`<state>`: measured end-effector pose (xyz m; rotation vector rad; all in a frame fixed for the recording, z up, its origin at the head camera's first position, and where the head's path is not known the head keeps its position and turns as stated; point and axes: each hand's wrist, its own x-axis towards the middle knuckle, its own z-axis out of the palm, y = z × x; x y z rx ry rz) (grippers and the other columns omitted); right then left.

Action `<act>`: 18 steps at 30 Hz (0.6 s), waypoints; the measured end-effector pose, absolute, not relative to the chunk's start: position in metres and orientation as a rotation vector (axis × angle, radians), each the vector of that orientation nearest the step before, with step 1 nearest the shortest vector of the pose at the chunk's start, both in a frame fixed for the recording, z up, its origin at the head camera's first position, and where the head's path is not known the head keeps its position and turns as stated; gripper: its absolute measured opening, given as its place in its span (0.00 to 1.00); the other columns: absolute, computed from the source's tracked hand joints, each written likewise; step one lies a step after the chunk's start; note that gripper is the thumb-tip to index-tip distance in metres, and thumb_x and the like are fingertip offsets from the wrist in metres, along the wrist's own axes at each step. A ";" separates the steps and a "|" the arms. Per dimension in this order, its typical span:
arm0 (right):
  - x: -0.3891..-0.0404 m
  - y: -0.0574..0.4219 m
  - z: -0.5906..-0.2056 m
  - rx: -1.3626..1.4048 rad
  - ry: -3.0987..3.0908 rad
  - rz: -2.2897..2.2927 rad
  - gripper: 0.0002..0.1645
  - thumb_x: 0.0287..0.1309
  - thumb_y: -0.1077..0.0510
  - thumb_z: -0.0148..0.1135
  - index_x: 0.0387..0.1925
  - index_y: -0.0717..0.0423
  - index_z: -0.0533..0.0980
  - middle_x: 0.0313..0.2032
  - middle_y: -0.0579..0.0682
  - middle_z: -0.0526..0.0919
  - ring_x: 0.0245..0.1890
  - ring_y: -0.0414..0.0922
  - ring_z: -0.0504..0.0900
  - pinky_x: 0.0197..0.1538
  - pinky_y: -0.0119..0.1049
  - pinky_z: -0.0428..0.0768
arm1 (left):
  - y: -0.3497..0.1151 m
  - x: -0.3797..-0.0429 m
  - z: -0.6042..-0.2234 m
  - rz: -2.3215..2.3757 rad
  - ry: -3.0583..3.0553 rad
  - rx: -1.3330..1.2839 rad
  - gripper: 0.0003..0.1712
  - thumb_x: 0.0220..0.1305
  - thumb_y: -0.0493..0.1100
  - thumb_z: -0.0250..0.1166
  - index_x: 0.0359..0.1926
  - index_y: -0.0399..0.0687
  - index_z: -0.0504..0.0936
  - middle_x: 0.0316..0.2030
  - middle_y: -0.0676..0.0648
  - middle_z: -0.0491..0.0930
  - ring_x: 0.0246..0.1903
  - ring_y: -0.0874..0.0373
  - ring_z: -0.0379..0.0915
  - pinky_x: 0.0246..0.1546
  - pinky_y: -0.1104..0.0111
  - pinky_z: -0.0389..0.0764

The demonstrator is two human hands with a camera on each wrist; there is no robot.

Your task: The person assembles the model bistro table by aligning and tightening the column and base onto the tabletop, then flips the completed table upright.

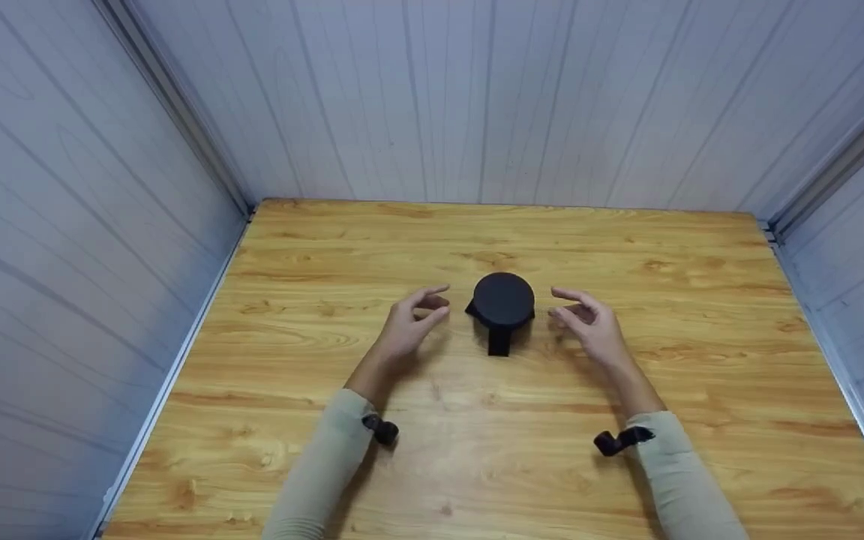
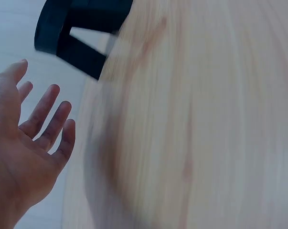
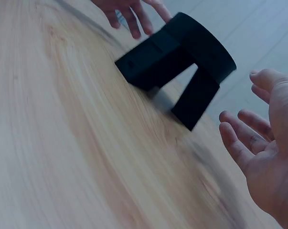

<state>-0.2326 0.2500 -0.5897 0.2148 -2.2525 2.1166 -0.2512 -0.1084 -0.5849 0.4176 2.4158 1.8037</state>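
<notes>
A small black stand with a round top and several short, flat legs (image 1: 503, 300) is upright on the wooden table, between the two hands. To its left, the left hand (image 1: 411, 322) hovers with loosely bent fingers and a gap to the stand. On the other side the right hand (image 1: 589, 326) is held likewise, thumb and fingers apart, not touching it. In the left wrist view the stand (image 2: 81, 28) is cut off by the top edge. The right wrist view shows its legs and rim (image 3: 182, 57), with the left hand's fingers (image 3: 129, 19) beyond.
The wood-grain tabletop (image 1: 492, 450) spreads around the stand. Pale panelled walls (image 1: 447, 97) rise at the back and both sides. Small black wrist cameras (image 1: 382, 431) sit on the light sleeves.
</notes>
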 end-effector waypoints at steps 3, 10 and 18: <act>-0.235 0.262 -0.586 0.186 -2.280 2.106 0.24 0.79 0.70 0.63 0.71 0.74 0.78 0.54 0.41 0.94 0.49 0.39 0.94 0.50 0.33 0.93 | -0.118 -0.255 -0.580 1.793 2.436 0.376 0.27 0.84 0.44 0.66 0.77 0.41 0.80 0.63 0.37 0.88 0.66 0.42 0.82 0.67 0.47 0.85; -0.256 0.289 -0.548 0.258 -2.330 1.965 0.26 0.82 0.64 0.63 0.73 0.73 0.76 0.56 0.23 0.89 0.52 0.32 0.91 0.53 0.27 0.90 | -0.136 -0.274 -0.546 1.784 2.507 0.341 0.25 0.85 0.49 0.66 0.77 0.52 0.82 0.67 0.40 0.87 0.68 0.46 0.80 0.64 0.55 0.81; -0.273 0.314 -0.501 0.315 -2.292 1.871 0.26 0.83 0.62 0.62 0.73 0.75 0.76 0.57 0.26 0.88 0.52 0.29 0.90 0.51 0.23 0.88 | -0.160 -0.295 -0.508 1.692 2.697 0.459 0.26 0.83 0.47 0.68 0.75 0.45 0.82 0.67 0.37 0.87 0.70 0.40 0.82 0.58 0.55 0.86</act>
